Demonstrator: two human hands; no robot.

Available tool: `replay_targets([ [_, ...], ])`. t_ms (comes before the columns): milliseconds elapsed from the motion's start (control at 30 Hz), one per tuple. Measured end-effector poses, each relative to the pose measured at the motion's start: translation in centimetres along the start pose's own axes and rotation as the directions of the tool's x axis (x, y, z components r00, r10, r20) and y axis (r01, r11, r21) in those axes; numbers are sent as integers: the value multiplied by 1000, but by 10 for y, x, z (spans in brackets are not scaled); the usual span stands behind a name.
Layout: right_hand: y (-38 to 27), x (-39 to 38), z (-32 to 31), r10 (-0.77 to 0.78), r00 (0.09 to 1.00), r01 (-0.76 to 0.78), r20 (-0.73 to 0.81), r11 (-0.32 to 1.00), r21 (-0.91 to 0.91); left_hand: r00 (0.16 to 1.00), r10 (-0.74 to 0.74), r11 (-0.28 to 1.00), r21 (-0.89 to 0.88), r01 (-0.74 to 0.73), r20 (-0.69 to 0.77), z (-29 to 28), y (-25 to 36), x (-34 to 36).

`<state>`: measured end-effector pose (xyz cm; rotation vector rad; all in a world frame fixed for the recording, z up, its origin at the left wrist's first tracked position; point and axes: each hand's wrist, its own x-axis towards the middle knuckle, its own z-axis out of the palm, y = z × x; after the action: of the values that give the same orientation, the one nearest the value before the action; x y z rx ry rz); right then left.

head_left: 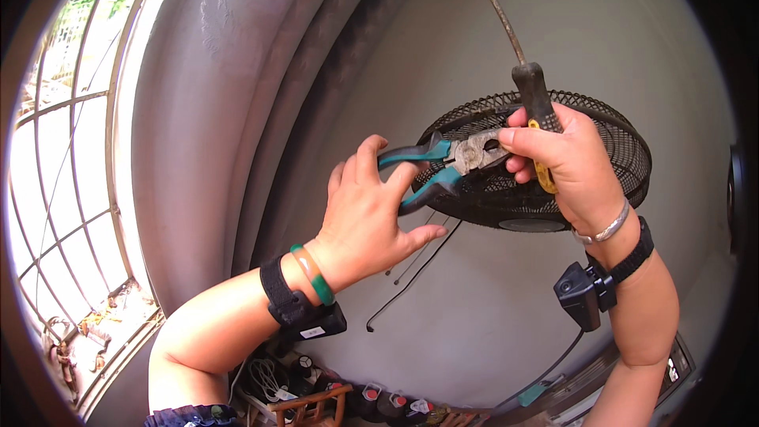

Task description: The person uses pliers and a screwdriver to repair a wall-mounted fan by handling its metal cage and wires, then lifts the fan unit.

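My right hand is closed around a screwdriver with a black-and-yellow handle; its worn metal shaft points up and slightly left. Between the thumb and fingers of that same hand are the jaws of a pair of pliers. The pliers' teal-and-black handles spread toward my left hand. Fingers of my left hand bend around those handles, while its thumb sticks out below, off the tool. Directly behind both tools is a fan with a round black wire guard, partly covered by my right hand.
Dark cords hang below the fan in front of a grey wall. A grey curtain and a barred window are at left. Low down stand bottles with red caps, a wooden stool-like frame and a white cable.
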<state>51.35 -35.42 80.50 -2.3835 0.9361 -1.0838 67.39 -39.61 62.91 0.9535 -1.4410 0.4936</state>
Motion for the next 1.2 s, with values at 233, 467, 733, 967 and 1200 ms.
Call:
replay_targets([
  [233, -7, 12, 3, 23, 999, -26, 42, 998, 65, 986, 106, 984, -129, -122, -127, -4, -33, 33],
  [467, -26, 9, -24, -157, 983, 103, -93, 897, -429, 987, 13, 966, -257, 29, 160, 4, -65, 47],
  [733, -9, 3, -81, -340, 930, 134, -144, 674, -727, 913, -52, 986, -123, 111, 404, 8, -73, 59],
  [967, -7, 1, -80, -418, 902, 200, -109, 626, -753, 943, -13, 993, -107, 52, 333, 19, -70, 65],
  [1200, -6, -3, -77, -411, 901, 187, -137, 655, -732, 972, 51, 996, -80, -33, 230, 27, -71, 62],
])
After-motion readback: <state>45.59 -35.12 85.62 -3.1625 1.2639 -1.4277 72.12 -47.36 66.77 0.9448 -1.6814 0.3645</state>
